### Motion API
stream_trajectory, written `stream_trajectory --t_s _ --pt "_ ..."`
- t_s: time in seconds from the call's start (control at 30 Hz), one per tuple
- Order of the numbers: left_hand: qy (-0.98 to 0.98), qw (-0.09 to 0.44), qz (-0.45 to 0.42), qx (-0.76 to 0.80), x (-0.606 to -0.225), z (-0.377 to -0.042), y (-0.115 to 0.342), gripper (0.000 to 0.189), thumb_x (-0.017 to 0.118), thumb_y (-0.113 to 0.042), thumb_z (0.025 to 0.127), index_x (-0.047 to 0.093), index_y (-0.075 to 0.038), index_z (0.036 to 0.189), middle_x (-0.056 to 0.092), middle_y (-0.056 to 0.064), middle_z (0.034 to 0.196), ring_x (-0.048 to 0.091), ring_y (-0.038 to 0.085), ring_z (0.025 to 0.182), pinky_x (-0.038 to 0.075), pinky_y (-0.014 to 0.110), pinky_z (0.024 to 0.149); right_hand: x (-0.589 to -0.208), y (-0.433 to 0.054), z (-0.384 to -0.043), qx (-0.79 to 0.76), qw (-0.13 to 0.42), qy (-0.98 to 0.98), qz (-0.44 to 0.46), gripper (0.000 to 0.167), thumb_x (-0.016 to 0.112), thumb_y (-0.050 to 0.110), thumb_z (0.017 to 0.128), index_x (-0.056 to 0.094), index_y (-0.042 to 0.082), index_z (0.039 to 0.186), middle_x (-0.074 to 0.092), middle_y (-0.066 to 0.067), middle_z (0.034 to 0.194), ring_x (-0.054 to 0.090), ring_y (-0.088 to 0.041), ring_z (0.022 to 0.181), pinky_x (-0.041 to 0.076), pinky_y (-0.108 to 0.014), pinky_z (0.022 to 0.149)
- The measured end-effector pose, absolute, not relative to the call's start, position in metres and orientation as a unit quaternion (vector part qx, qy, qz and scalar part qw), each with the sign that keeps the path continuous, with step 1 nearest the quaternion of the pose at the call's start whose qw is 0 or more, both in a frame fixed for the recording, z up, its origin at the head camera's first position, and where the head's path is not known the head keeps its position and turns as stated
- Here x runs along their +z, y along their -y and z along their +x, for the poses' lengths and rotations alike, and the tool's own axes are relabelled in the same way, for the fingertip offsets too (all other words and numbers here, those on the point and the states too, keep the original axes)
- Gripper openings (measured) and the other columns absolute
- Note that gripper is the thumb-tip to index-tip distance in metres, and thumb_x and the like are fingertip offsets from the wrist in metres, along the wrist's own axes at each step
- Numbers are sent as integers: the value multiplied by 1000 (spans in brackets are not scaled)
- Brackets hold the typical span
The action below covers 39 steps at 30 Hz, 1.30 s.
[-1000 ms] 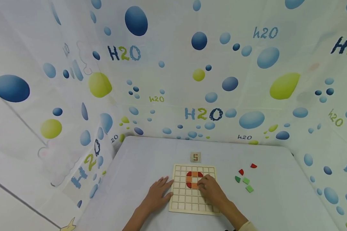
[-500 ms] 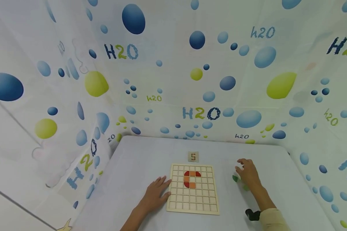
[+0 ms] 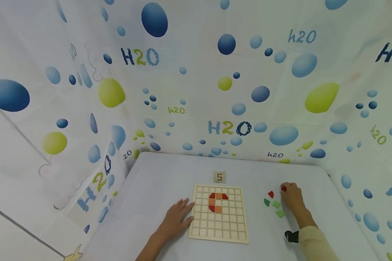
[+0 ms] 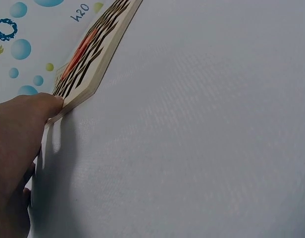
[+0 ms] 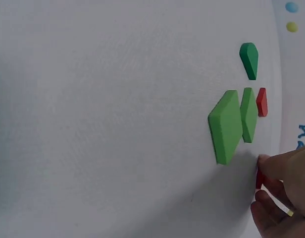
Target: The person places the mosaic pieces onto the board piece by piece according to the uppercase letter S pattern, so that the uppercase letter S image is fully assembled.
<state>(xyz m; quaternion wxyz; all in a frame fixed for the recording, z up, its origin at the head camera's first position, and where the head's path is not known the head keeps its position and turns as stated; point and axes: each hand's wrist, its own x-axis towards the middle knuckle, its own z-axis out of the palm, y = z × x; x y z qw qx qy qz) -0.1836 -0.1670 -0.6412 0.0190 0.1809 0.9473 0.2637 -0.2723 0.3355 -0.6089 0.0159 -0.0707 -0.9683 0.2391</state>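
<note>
In the head view, a wooden grid board lies on the table with red and orange tiles set in a C-like shape. My left hand rests at its left side, fingers extended; the left wrist view shows the thumb touching the board's edge. Right of the board, my right hand pinches a red quarter-circle tile at the tabletop, partly hidden by the fingers. Beside that hand lie another red tile, a dark green quarter-circle tile and two light green square tiles.
A small pattern card marked with an S-like figure lies behind the board. The white-covered table meets a curtain printed with bubbles at the back and sides. A black device sits at the right wrist.
My right hand has left the board, moved right to the loose tiles, and taken hold of a red one. The left hand stays at the board's left edge.
</note>
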Motion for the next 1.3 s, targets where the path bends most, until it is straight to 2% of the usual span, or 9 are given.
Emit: stream_trajectory --t_s 0.13,0.37,0.57,0.77,0.87,1.03,1.3 --pt "-947 17 180 265 -641 -185 167 58 61 -43 105 52 -20 157 42 14 167 34 41 156 28 66 125 -613 -335 -273 234 50 969 -53 25 62 3 102 62 -14 120 58 -39 117 57 -55 108 51 -65 96" --pt "-947 24 184 262 -642 -186 167 58 60 -44 106 52 -20 158 41 14 167 34 41 156 28 65 125 -615 -335 -266 287 68 954 -53 29 53 6 107 65 -19 115 67 -37 109 63 -54 107 52 -65 95" --pt "-948 19 182 260 -641 -186 167 57 61 -43 105 52 -20 157 42 14 167 35 42 156 28 65 124 -614 -332 -261 312 79 945 -67 28 61 6 102 64 -18 115 66 -33 101 63 -44 94 54 -60 86" --pt "-948 20 181 261 -641 -185 166 58 61 -43 105 52 -19 157 42 14 167 35 42 156 28 65 124 -620 -325 -258 320 42 944 -72 40 65 11 102 57 -18 128 57 -36 116 57 -47 107 53 -61 97" --pt "-948 18 181 262 -640 -184 166 57 61 -42 105 52 -19 157 42 14 167 35 41 156 28 65 124 -619 -323 -258 318 35 945 -65 39 64 7 102 55 -18 130 54 -39 121 56 -51 113 51 -63 101" --pt "-947 17 181 266 -640 -184 165 57 61 -43 106 52 -20 157 42 14 167 34 41 156 28 65 125 -615 -319 -256 321 30 944 -64 33 61 2 103 56 -18 128 54 -39 121 57 -50 111 52 -64 102" --pt "-947 19 177 266 -640 -183 165 57 62 -41 105 52 -20 157 42 13 167 34 41 156 27 66 124 -607 -311 -253 321 28 946 -41 32 60 2 104 58 -18 129 56 -38 122 58 -49 112 51 -64 102"
